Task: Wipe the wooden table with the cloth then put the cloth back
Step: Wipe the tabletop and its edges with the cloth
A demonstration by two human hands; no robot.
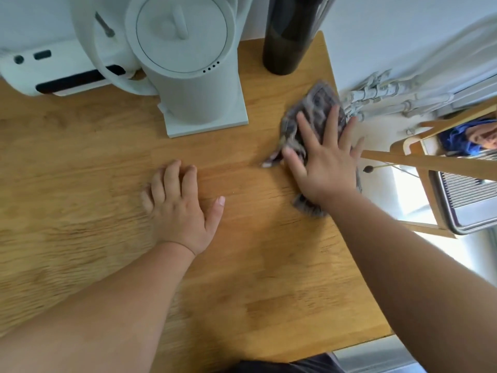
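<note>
While left hand (183, 208) rests flat, right hand (325, 162) fingers (332, 122) spread atop cloth (314, 103).

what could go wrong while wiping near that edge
The right hand presses the cloth flat close to the table's right edge, so a wide stroke might push the cloth off. The tall dark bottle stands just beyond the cloth; a forward sweep could knock it. The white kettle sits nearby too.
</note>
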